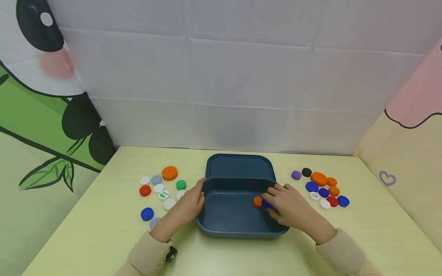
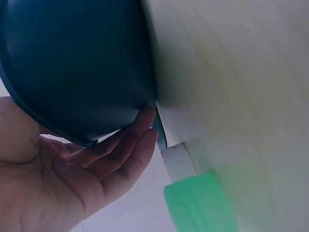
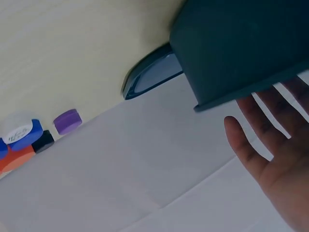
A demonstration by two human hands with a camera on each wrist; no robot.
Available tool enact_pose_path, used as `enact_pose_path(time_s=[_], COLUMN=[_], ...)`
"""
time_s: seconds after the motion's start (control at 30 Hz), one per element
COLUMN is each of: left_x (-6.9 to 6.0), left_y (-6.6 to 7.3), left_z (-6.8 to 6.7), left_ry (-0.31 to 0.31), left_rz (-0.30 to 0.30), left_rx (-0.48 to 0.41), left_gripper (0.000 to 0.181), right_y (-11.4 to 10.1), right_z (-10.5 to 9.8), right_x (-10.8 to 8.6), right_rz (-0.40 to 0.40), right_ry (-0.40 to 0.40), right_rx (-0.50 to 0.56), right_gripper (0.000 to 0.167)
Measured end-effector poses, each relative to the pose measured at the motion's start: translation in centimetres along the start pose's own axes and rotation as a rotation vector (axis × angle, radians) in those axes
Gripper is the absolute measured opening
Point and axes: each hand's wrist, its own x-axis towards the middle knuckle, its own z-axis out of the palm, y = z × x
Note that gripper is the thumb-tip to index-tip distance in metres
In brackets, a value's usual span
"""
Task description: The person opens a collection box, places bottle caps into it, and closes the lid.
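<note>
A dark blue plastic box (image 1: 238, 233) stands open on the table, its matching lid (image 1: 239, 165) behind it. My left hand (image 1: 188, 205) grips the box's left side; in the left wrist view, the fingers (image 2: 137, 140) lie along the outer wall. Over the right rim reaches my right hand (image 1: 290, 205), thumb and fingertips around a blue bottle cap (image 1: 266, 204) inside the box. An orange bottle cap (image 1: 257, 202) lies just left of it. In the right wrist view, the box wall (image 3: 241, 53) hides the right fingertips.
Loose caps lie left of the box, among them a large orange cap (image 1: 169, 173), a red cap (image 1: 145, 190) and a blue cap (image 1: 147, 214). More lie to the right, including a purple cap (image 1: 296, 175) and a black cap (image 1: 306, 172). A pale wall sheet (image 1: 241, 126) rises behind the table.
</note>
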Motion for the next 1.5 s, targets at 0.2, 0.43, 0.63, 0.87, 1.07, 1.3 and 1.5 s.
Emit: enact_pose_path(time_s=[0.2,0.43,0.63,0.87,1.07,1.3,1.5], left_x=[0.0,0.0,0.0,0.1,0.1,0.2,0.1], left_y=[0.0,0.0,0.0,-0.1,-0.1,0.0,-0.1], left_z=[0.0,0.1,0.1,0.1,0.1,0.1,0.0], left_ry=[-0.001,-0.002,0.001,-0.005,-0.001,-0.003,-0.002], left_rz=[-0.005,0.002,0.002,-0.001,0.002,-0.007,-0.014], left_rx=[-0.002,0.001,0.004,-0.002,0.001,-0.004,-0.009], left_gripper=[0.046,0.045,0.046,0.046,0.046,0.046,0.047], right_y=[-0.7,-1.0,-1.0,-0.9,-0.8,-0.7,-0.1], right_z=[1.0,1.7,1.8,2.0,2.1,1.3,0.3], right_x=[0.4,0.6,0.5,0.6,0.6,0.7,0.6], right_rz=[-0.051,-0.064,-0.070,-0.059,-0.058,-0.030,-0.016], right_ry=[-0.041,-0.104,-0.146,-0.191,-0.197,-0.143,-0.038], right_rx=[0.009,0.028,0.056,0.069,0.063,0.037,0.027], right_gripper=[0.031,0.031,0.034,0.032,0.030,0.030,0.032])
